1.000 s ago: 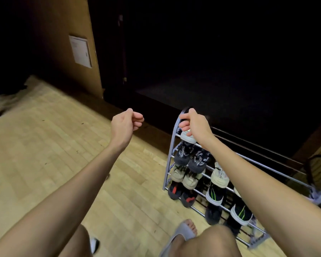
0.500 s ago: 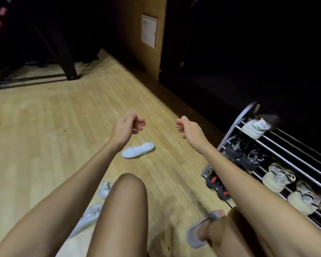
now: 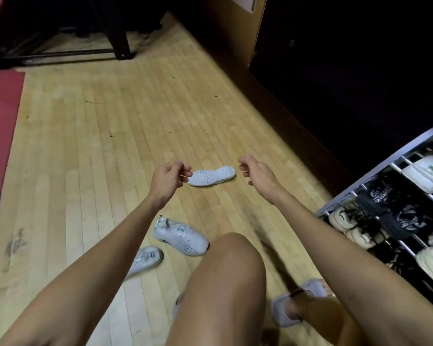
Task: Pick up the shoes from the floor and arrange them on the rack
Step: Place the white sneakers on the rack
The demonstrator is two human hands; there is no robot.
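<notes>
Both hands empty above floor [image 3: 90, 136], fingers loosely curled: left hand [image 3: 166, 179] just left of overturned white shoe [image 3: 211, 176], right hand [image 3: 256, 174] just right of it. Two grey sneakers [image 3: 180, 238] nearer than overturned shoe. Rack [image 3: 395, 203] well right, holding shoes.

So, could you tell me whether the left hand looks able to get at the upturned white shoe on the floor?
Probably yes: the left hand holds nothing, and the sole-up white shoe lies on bare wooden floor just beyond its fingers, nothing between them.
</notes>
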